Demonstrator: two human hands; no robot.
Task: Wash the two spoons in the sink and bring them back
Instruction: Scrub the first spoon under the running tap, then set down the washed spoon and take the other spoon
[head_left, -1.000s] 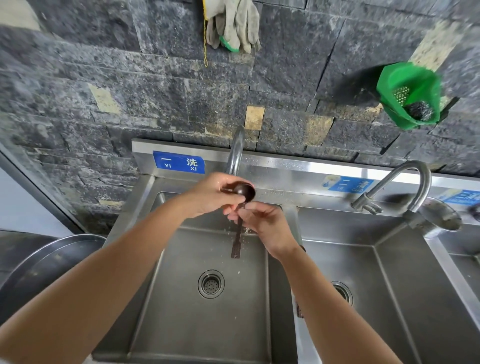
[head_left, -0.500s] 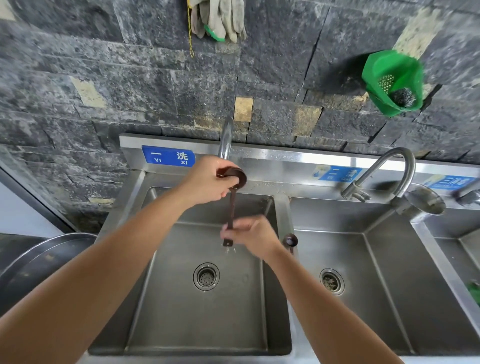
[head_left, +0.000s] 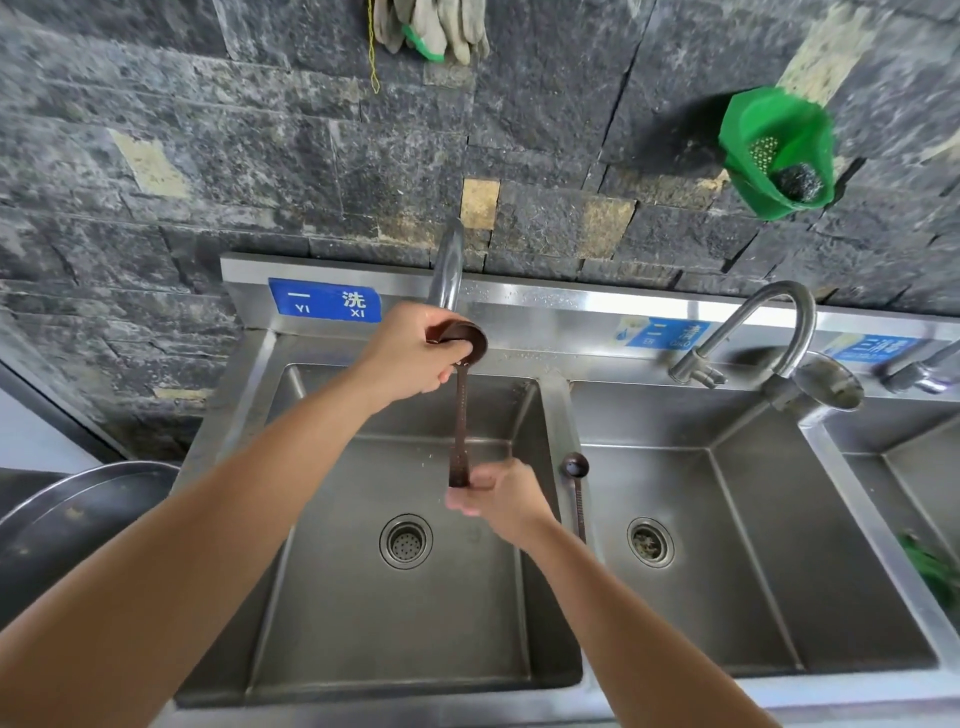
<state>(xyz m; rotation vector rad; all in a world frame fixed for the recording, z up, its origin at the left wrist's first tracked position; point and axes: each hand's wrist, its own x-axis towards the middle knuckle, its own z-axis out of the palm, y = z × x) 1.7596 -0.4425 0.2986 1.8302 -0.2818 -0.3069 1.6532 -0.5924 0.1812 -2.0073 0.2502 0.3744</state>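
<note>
A large dark brown spoon (head_left: 460, 415) hangs upright over the left sink basin (head_left: 363, 613), bowl up under the faucet spout (head_left: 447, 270). My left hand (head_left: 410, 358) grips its bowl end. My right hand (head_left: 498, 496) is closed around the lower tip of its handle. A second, smaller brown spoon (head_left: 575, 486) lies on the steel divider between the left and middle basins, bowl toward the wall, just right of my right hand and untouched.
The middle basin (head_left: 727, 571) has its own curved faucet (head_left: 753, 332). A third basin (head_left: 914, 483) starts at the right edge. A green holder (head_left: 774, 150) with scourers and grey gloves (head_left: 436, 26) hang on the stone wall. A metal tub (head_left: 72, 525) sits at the left.
My right hand has slid down the spoon's handle from near the bowl to its lower tip. My left hand has kept hold of the bowl end. The small spoon on the divider came into view.
</note>
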